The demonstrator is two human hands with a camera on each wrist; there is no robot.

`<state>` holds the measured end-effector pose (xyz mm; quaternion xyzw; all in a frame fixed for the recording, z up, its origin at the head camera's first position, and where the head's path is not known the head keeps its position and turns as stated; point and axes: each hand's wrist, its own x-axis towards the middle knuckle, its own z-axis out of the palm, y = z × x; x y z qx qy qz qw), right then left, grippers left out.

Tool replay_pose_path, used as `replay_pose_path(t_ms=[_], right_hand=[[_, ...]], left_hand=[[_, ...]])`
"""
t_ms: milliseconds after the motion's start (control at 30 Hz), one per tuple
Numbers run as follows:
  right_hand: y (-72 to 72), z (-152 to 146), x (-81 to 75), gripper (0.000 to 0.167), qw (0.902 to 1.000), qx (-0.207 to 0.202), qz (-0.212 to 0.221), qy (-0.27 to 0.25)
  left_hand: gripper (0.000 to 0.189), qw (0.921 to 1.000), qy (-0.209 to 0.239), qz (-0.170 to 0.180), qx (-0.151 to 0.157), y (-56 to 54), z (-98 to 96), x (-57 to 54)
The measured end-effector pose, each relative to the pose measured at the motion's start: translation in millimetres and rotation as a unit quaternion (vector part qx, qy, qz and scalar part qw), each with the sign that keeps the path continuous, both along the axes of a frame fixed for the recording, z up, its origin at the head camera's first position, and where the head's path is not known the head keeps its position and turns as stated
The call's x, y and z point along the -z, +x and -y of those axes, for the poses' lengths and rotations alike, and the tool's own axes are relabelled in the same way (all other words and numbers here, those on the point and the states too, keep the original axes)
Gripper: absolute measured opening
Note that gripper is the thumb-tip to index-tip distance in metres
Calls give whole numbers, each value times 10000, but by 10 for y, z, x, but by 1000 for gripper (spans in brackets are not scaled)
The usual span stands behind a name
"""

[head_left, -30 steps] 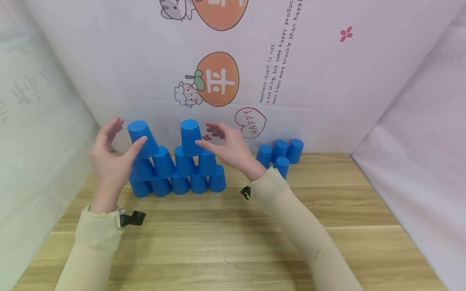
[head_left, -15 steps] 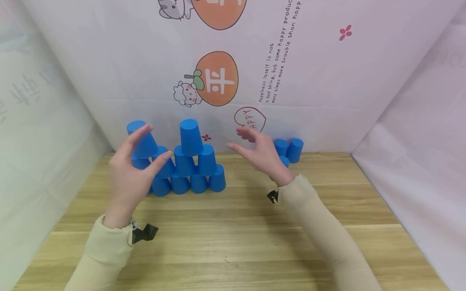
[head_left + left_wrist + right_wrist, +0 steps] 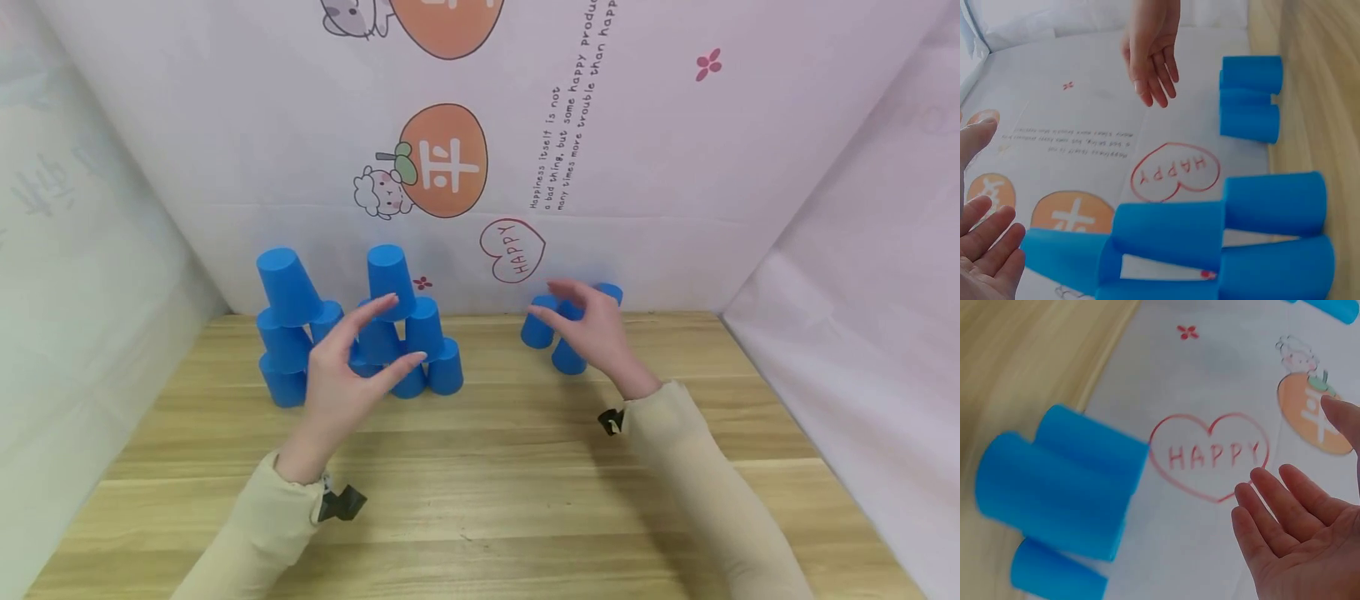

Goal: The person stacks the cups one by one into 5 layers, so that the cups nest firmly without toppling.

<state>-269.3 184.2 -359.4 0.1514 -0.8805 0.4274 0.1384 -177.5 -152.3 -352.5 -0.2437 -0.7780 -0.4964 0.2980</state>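
Upside-down blue cups form a tiered stack on the left of the table, with one top cup at its left end and another top cup further right. My left hand is in front of this stack, fingers and thumb spread apart, hiding some lower cups. Nothing is in its grasp; the left wrist view shows the same hand beside a cup. Over on the right, my right hand hovers above several loose cups, partly covering them. Its palm holds nothing in the right wrist view.
The wooden table ends against a white printed backdrop behind the cups. White sheets also rise along the left side and the right side. A black strap piece sticks out from the left wrist.
My left hand has moved right from beside the left top cup to the middle of the stack. My right hand has left the other top cup and travelled right to the loose cups.
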Motion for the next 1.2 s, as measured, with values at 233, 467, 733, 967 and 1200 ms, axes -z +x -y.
replay_pose_path(t_ms=[233, 467, 733, 967, 1200], right_hand=[[25, -282, 160, 65, 9992, 215, 336, 34], [5, -519, 310, 73, 9950, 530, 752, 383], [-35, -615, 457, 76, 9898, 667, 1162, 483], [-58, -654, 531, 72, 9922, 578, 1020, 427], [-104, -661, 569, 68, 9945, 468, 858, 371]], left_hand=[[72, 9983, -133, 421, 379, -47, -251, 205], [68, 9951, -107, 693, 697, -166, -542, 318], [64, 9885, -35, 1155, 975, -325, -939, 448], [64, 9825, -38, 1634, 898, -519, -1235, 525], [68, 9753, -9, 2090, 719, -781, -1384, 529]])
